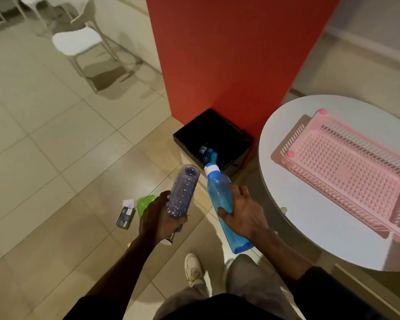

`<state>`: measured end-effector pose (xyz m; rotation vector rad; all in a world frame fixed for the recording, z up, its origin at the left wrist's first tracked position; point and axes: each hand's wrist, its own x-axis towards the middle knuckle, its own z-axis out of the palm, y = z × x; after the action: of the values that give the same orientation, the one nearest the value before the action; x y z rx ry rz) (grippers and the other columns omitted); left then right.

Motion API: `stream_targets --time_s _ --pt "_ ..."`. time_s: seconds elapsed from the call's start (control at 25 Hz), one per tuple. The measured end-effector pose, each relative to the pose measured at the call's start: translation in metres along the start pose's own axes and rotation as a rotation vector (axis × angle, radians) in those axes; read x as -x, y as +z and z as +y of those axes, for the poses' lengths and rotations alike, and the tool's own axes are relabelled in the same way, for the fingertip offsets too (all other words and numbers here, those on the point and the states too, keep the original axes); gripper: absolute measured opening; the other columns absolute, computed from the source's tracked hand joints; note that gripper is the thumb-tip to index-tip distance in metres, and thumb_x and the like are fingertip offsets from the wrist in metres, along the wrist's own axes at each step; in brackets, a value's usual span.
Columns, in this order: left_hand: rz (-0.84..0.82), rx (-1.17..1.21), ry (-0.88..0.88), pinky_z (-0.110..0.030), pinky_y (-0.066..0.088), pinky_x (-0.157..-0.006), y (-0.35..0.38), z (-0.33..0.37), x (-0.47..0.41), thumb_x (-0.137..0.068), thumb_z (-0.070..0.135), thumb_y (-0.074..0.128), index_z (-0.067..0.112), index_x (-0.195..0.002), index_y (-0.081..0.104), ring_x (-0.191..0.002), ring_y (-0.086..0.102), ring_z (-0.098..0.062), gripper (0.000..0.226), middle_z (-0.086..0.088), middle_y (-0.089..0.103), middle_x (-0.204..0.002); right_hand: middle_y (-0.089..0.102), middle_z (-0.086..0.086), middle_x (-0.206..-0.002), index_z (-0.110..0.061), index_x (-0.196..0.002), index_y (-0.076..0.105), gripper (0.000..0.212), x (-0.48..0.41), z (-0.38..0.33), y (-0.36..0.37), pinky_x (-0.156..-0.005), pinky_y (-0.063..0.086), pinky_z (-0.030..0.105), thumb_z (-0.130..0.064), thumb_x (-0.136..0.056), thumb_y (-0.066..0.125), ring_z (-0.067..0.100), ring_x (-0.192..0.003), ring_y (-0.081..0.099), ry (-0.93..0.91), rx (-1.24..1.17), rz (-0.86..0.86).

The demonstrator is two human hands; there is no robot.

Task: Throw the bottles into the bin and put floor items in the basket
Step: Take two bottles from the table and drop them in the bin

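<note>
White chair [76, 41], round table [286, 192] (red pillar [229, 54], perhaps)

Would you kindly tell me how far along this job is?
Nothing looks finished. In hand: the left hand grips a clear bottle, the right hand a blue bottle, its nozzle over the black bin. Left: the green item and small box on the floor; the pink basket looks empty.

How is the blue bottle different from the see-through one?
The blue bottle has a spray top; the see-through bottle is ribbed. The blue bottle looks longer than the see-through bottle. The right hand holds the blue one, the left hand the see-through one. Both are near the bin.
</note>
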<state>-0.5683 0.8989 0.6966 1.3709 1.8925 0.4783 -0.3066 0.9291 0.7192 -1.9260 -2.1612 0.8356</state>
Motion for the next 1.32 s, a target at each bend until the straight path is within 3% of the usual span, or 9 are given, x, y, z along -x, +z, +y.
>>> stream_targets --time_s 0.08,0.24,0.44,0.56,0.68,0.84,0.96,1.08,1.32 --pt "0.007 -0.051 0.005 -0.011 0.051 -0.05 -0.003 0.007 -0.029 -0.058 0.054 0.092 0.042 -0.112 0.054 -0.058 0.068 0.01 0.067 0.029 0.071 -0.073 0.048 0.002 -0.133 -0.025 -0.151 0.026 0.074 -0.021 0.003 0.0 -0.083 0.055 0.033 -0.057 -0.093 0.06 0.023 -0.105 0.065 0.043 0.017 -0.003" --pt "-0.054 -0.093 -0.058 -0.037 0.066 -0.067 0.008 0.014 -0.083 -0.055 0.064 0.09 0.042 -0.117 0.055 -0.065 0.072 0.002 0.074 0.023 0.073 -0.074 0.049 0.0 -0.134 -0.027 -0.151 0.024 0.076 -0.065 0.018 0.001 -0.085 0.057 0.034 -0.058 -0.092 0.061 0.022 -0.106 0.066 0.08 -0.018 -0.014" --pt "-0.069 -0.247 -0.024 -0.026 0.059 -0.066 0.022 0.035 -0.146 -0.064 0.066 0.092 0.018 -0.145 0.053 -0.093 0.073 -0.02 0.102 -0.005 0.075 -0.123 0.052 0.005 -0.131 -0.023 -0.154 0.031 0.071 -0.131 0.036 -0.012 -0.085 0.056 0.034 -0.05 -0.094 0.059 0.023 -0.103 0.064 0.11 0.027 -0.006" --pt "-0.079 -0.262 -0.072 -0.025 0.057 -0.069 0.03 0.048 -0.186 -0.066 0.066 0.091 0.017 -0.15 0.05 -0.102 0.072 -0.022 0.105 -0.007 0.073 -0.13 0.055 0.005 -0.128 -0.018 -0.152 0.035 0.073 -0.17 0.046 -0.015 -0.089 0.056 0.031 -0.047 -0.093 0.066 0.02 -0.107 0.064 0.101 -0.047 -0.022" --pt "-0.099 -0.273 -0.109 -0.032 0.059 -0.078 0.032 0.061 -0.225 -0.068 0.066 0.09 0.016 -0.148 0.051 -0.103 0.071 -0.024 0.103 -0.008 0.072 -0.128 0.054 0.003 -0.133 -0.018 -0.151 0.032 0.074 -0.211 0.055 -0.018 -0.095 0.054 0.031 -0.046 -0.093 0.069 0.02 -0.116 0.062 0.156 -0.143 -0.049" --pt "-0.166 -0.305 -0.124 -0.029 0.054 -0.073 0.042 0.072 -0.267 -0.069 0.066 0.089 0.016 -0.145 0.052 -0.093 0.065 -0.018 0.098 -0.007 0.073 -0.122 0.059 0.002 -0.129 -0.019 -0.15 0.034 0.075 -0.254 0.064 -0.015 -0.095 0.052 0.029 -0.049 -0.091 0.071 0.019 -0.114 0.064 0.233 -0.191 -0.065" --pt "-0.244 -0.351 -0.118 -0.033 0.055 -0.076 0.053 0.076 -0.313 -0.069 0.067 0.089 0.018 -0.142 0.054 -0.098 0.069 -0.024 0.095 -0.007 0.074 -0.121 0.061 0.005 -0.127 -0.02 -0.148 0.037 0.076 -0.285 0.073 -0.006 -0.091 0.051 0.029 -0.051 -0.089 0.073 0.021 -0.112 0.064 0.323 -0.152 -0.072" --pt "-0.345 -0.384 -0.106 -0.035 0.055 -0.081 0.067 0.082 -0.358 -0.071 0.065 0.089 0.018 -0.141 0.054 -0.106 0.07 -0.027 0.092 -0.007 0.073 -0.124 0.063 0.008 -0.124 -0.017 -0.144 0.041 0.074 -0.314 0.079 0.003 -0.093 0.056 0.041 -0.051 -0.087 0.074 0.027 -0.109 0.066 0.467 -0.21 -0.076" --pt "-0.416 -0.403 -0.048 -0.024 0.044 -0.058 0.084 0.084 -0.445 -0.069 0.06 0.091 0.019 -0.123 0.071 -0.089 0.07 -0.017 0.071 -0.003 0.077 -0.107 0.065 0.013 -0.122 -0.015 -0.139 0.047 0.065 -0.368 0.083 0.033 -0.094 0.057 0.046 -0.039 -0.087 0.078 0.03 -0.105 0.068 0.748 -0.452 -0.058"
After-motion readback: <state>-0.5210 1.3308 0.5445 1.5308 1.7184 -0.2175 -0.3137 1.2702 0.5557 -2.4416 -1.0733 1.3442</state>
